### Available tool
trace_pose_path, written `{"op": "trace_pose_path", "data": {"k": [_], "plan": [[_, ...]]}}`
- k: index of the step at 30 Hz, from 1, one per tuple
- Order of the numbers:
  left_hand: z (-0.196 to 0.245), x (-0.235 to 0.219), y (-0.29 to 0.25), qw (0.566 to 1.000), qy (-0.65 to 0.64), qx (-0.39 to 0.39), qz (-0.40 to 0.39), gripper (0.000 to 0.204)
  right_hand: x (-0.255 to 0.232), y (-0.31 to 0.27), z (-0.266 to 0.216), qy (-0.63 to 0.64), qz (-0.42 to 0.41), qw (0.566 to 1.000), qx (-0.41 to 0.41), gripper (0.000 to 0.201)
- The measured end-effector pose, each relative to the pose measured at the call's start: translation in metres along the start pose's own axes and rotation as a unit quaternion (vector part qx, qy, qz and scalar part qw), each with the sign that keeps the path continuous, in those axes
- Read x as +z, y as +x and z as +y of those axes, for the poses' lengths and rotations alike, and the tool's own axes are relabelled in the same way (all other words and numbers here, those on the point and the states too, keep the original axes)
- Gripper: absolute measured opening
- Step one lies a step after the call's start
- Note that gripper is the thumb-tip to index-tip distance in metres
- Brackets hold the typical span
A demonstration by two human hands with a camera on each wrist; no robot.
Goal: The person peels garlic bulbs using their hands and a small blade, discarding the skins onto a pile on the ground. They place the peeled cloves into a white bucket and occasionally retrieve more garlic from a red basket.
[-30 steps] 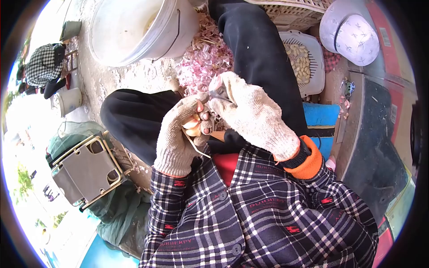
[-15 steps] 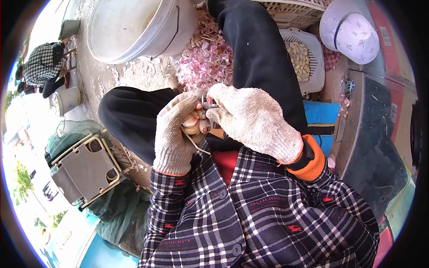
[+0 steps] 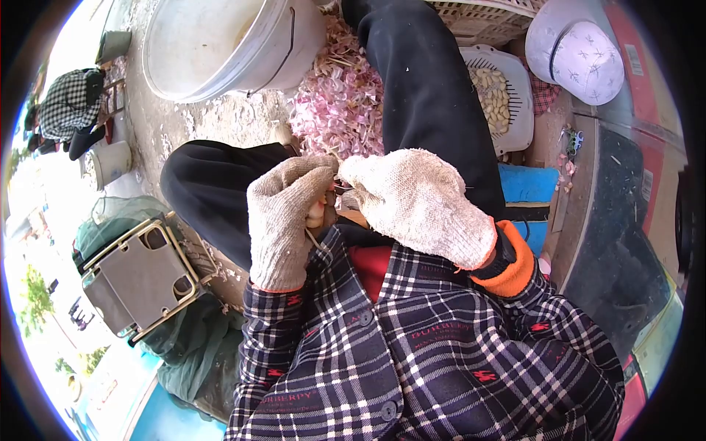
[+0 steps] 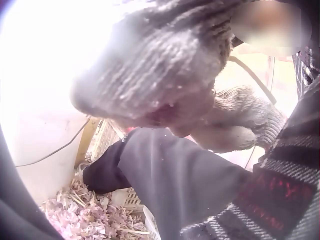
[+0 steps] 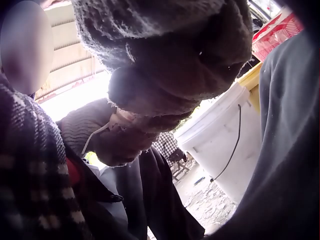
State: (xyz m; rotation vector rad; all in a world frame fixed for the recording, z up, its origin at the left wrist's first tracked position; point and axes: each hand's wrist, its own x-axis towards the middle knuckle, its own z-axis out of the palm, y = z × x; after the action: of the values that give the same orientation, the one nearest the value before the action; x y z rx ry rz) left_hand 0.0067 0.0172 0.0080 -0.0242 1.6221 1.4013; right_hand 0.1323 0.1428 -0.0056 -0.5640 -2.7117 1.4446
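Observation:
Both hands wear off-white knitted gloves and meet in front of the chest. My left hand (image 3: 283, 217) holds garlic (image 3: 316, 214) in its curled fingers; pale cloves show at the palm, and a thin dry stem (image 5: 95, 136) sticks out in the right wrist view. My right hand (image 3: 423, 202), with an orange cuff, is curled around a small dark blade, now mostly hidden behind the fingers. Its fingertips are right at the left hand's fingertips, over the garlic. In the left wrist view the near glove is blurred and covers the garlic.
Pink and white garlic skins (image 3: 338, 110) lie heaped between the legs. A white bucket (image 3: 301, 62) stands at the far left, a white basket (image 3: 523, 103) of peeled cloves beyond the right leg. A folding chair (image 3: 140, 275) stands left; another person (image 3: 70, 106) is farther off.
The right hand has come down from above the left fingers and closed in beside them. The left hand has turned, covering more of the garlic and hiding the blade.

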Motion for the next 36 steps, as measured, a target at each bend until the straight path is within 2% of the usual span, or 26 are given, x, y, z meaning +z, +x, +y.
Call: {"op": "trace_pose_path", "data": {"k": [2, 5, 7, 8, 9, 10, 11, 14, 16, 18, 20, 21, 23, 24, 26, 28, 31, 32, 33, 34, 35, 36], "plan": [[0.002, -0.002, -0.001, 0.999, -0.001, -0.024, -0.041, 0.019, -0.002, 0.0, 0.001, 0.019, -0.011, 1.0, 0.016, 0.023], [-0.003, 0.001, 0.0, 0.998, -0.044, -0.037, -0.038, 0.019, -0.004, 0.003, 0.001, 0.008, -0.022, 0.999, 0.043, 0.02], [-0.007, 0.003, 0.006, 0.995, -0.08, -0.015, -0.05, 0.019, -0.006, 0.005, 0.004, 0.123, -0.06, 0.981, 0.135, 0.02], [-0.009, 0.004, 0.009, 0.991, -0.115, 0.007, -0.062, 0.019, -0.005, 0.005, 0.003, 0.122, -0.06, 0.982, 0.134, 0.02], [-0.013, 0.005, 0.01, 0.992, -0.121, 0.016, -0.028, 0.022, -0.002, 0.005, 0.003, 0.152, -0.038, 0.979, 0.134, 0.02], [-0.015, 0.003, 0.012, 0.992, -0.122, 0.017, -0.03, 0.022, -0.001, 0.004, 0.003, 0.181, -0.016, 0.974, 0.135, 0.02], [-0.015, 0.002, 0.012, 0.991, -0.127, 0.016, -0.039, 0.024, -0.001, 0.007, 0.005, 0.199, -0.054, 0.962, 0.182, 0.022], [-0.012, 0.006, 0.002, 0.995, -0.088, 0.032, -0.023, 0.027, -0.008, 0.008, 0.0, 0.156, -0.053, 0.97, 0.179, 0.021], [-0.013, 0.003, 0.0, 0.998, 0.012, 0.052, -0.017, 0.026, -0.008, 0.008, -0.001, 0.162, -0.058, 0.97, 0.173, 0.022], [-0.011, 0.002, 0.001, 0.998, -0.017, 0.048, -0.022, 0.025, -0.006, 0.01, 0.0, 0.168, -0.064, 0.97, 0.162, 0.023], [-0.006, 0.007, -0.002, 0.998, -0.058, 0.034, 0.005, 0.022, -0.001, 0.008, 0.007, 0.294, -0.064, 0.937, 0.179, 0.024], [-0.007, 0.006, 0.0, 0.998, -0.058, 0.034, 0.004, 0.022, -0.002, 0.008, 0.005, 0.294, -0.064, 0.937, 0.179, 0.024], [-0.01, 0.001, 0.004, 0.985, -0.173, 0.015, -0.014, 0.021, -0.005, 0.007, 0.001, 0.382, -0.066, 0.894, 0.226, 0.023], [-0.009, -0.002, 0.005, 0.985, -0.172, 0.016, -0.014, 0.021, -0.006, 0.007, 0.002, 0.383, -0.066, 0.894, 0.225, 0.023], [-0.009, -0.007, 0.003, 0.979, -0.189, 0.022, -0.076, 0.021, -0.009, 0.004, 0.006, 0.357, -0.035, 0.907, 0.22, 0.023], [-0.009, -0.009, 0.002, 0.976, -0.204, 0.022, -0.078, 0.024, -0.009, 0.003, 0.008, 0.357, -0.009, 0.902, 0.241, 0.025], [-0.01, -0.01, 0.003, 0.985, -0.147, 0.048, -0.072, 0.027, -0.019, 0.005, 0.003, 0.255, -0.071, 0.933, 0.246, 0.029], [-0.009, -0.007, 0.001, 0.985, -0.147, 0.048, -0.073, 0.027, -0.015, 0.003, 0.003, 0.254, -0.07, 0.933, 0.246, 0.029], [-0.006, -0.002, -0.002, 0.991, -0.11, 0.057, -0.045, 0.026, -0.011, 0.0, 0.003, 0.155, -0.025, 0.973, 0.168, 0.03], [-0.004, 0.002, -0.005, 0.995, -0.073, 0.064, -0.016, 0.025, -0.009, -0.002, 0.002, 0.053, 0.02, 0.995, 0.088, 0.031], [-0.002, 0.002, -0.006, 0.995, -0.073, 0.062, -0.017, 0.025, -0.012, -0.003, 0.0, 0.033, -0.02, 0.995, 0.097, 0.031], [-0.001, 0.003, -0.007, 0.997, -0.036, 0.068, -0.01, 0.024, -0.012, -0.003, -0.002, 0.033, -0.02, 0.995, 0.097, 0.031]]}}
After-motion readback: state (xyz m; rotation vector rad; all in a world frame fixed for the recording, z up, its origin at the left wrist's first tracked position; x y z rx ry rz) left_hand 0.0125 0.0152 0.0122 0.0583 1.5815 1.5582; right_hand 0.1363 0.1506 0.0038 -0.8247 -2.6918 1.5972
